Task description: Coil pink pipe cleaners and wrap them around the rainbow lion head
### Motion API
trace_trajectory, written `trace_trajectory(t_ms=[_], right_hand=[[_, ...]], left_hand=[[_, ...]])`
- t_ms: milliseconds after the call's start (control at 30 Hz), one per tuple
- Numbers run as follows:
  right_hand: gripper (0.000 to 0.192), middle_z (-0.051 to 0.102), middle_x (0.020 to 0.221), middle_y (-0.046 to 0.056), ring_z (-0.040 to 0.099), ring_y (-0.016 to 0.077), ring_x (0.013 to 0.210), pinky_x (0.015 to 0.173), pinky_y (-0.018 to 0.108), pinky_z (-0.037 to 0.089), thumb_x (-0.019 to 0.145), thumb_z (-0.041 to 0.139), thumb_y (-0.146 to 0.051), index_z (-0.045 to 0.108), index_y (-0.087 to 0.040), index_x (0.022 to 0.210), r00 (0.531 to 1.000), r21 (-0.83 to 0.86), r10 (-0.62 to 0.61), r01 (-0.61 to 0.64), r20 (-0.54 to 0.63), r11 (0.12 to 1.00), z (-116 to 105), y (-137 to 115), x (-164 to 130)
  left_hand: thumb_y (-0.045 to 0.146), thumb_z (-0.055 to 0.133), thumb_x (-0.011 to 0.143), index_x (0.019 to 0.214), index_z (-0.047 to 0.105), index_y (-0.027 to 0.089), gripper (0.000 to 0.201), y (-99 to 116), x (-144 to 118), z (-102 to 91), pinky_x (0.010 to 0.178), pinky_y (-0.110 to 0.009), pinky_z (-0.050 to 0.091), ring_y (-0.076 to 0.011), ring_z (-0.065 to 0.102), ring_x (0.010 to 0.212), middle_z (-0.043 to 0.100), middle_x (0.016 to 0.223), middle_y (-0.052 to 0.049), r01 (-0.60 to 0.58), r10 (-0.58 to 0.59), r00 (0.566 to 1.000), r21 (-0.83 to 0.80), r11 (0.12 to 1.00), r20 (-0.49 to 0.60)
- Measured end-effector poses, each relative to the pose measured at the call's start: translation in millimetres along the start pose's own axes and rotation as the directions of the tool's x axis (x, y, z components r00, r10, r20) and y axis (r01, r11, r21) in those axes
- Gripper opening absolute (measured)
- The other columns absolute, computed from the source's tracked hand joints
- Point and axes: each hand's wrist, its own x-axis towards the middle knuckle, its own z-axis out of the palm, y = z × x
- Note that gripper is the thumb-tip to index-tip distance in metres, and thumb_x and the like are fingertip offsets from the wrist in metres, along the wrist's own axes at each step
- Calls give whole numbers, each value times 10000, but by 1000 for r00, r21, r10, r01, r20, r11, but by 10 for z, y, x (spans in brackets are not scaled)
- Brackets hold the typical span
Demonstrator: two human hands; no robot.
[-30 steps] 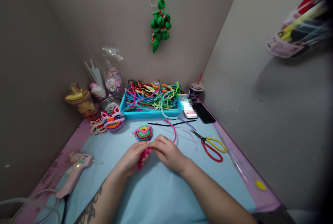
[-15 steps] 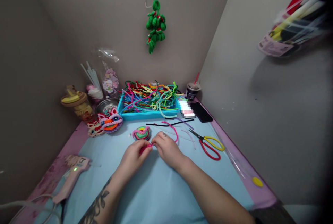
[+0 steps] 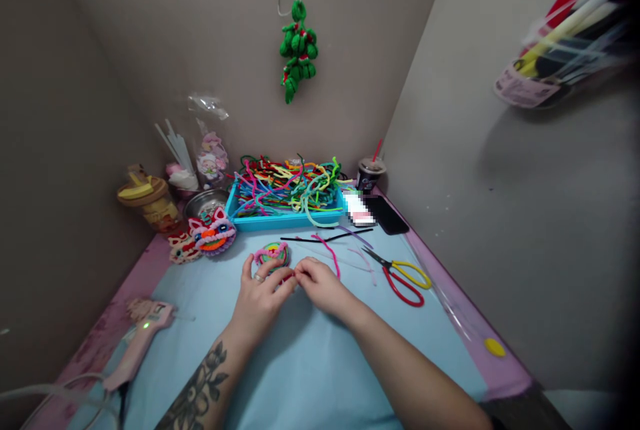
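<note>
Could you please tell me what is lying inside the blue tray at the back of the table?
The blue tray holds a heaped tangle of pipe cleaners in many colours, some spilling over its rim. The tray's floor is covered by them.

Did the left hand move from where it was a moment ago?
Yes. The left hand has slid forward, up to the rainbow coil; its fingers now overlap the coil, where before they sat short of it.

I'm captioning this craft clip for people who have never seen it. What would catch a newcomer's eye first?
Probably the blue tray heaped with bright pipe cleaners at the back of the table, and the green pipe-cleaner figure hanging on the wall above it. Next, the left hand and right hand meeting over a pink pipe-cleaner piece mid-table, red-and-yellow scissors to their right.
</note>
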Motion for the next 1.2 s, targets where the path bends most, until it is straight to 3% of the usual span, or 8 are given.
trace_trajectory(t_ms=[200,333,533,733,833,933,1067,1200], right_hand=[[203,518,639,-34,488,112,633,590,222,368,767,530,-40,543,-173,614,1000,37,24,-23,-11,999,8,-4,-3],[181,548,674,-22,524,127,691,639,237,394,774,540,-54,558,-176,642,999,61,20,-18,-43,998,19,-34,-20],[181,539,765,4,540,153,767,699,270,419,810,497,-49,545,-194,712,991,-10,-87,87,-104,996,26,-89,-69],[179,540,822,35,547,181,803,716,304,444,821,465,-49,551,-203,788,966,-103,-219,207,-136,973,37,-117,-130],[181,549,814,45,547,184,803,720,307,454,821,460,-52,563,-201,815,928,-122,-335,318,-162,940,36,-126,-152],[188,556,810,48,546,177,792,715,301,461,823,454,-52,569,-199,837,868,-139,-469,450,-166,882,30,-127,-162],[183,561,820,50,547,176,801,718,302,469,825,456,-63,579,-195,854,844,-155,-513,492,-157,856,9,-106,-134],[152,566,816,54,555,175,799,719,299,471,860,463,-105,591,-186,863,881,-160,-434,409,-188,898,3,-69,-98]], left_hand=[[190,589,850,886,675,278,128,-5,-20,46,1068,-551,110,-230,605,999,741,911,-9,149,-137,985,-113,982,106],[260,587,833,819,673,231,92,-12,-10,85,995,-463,298,-227,618,892,727,830,-43,353,-316,934,-293,889,168],[371,581,782,671,635,175,231,-7,47,99,661,-273,411,-182,560,669,632,661,-25,697,-583,699,-574,429,414],[454,661,706,587,545,150,347,-28,60,91,532,-227,311,-110,415,529,478,525,28,717,-457,598,-694,-62,658],[345,674,687,607,566,138,248,-7,46,57,538,-219,326,-102,432,536,509,551,14,684,-382,530,-648,-336,757],[242,640,644,610,605,119,132,6,18,50,550,-216,360,-105,480,548,563,587,-19,664,-282,484,-557,-498,829],[291,646,678,647,628,111,184,-29,2,60,517,-217,364,-105,485,522,569,580,-20,686,-267,463,-533,-495,845],[383,721,682,882,649,137,324,-70,43,19,653,-250,445,-149,582,693,655,777,-38,668,-441,602,-723,-179,666]])
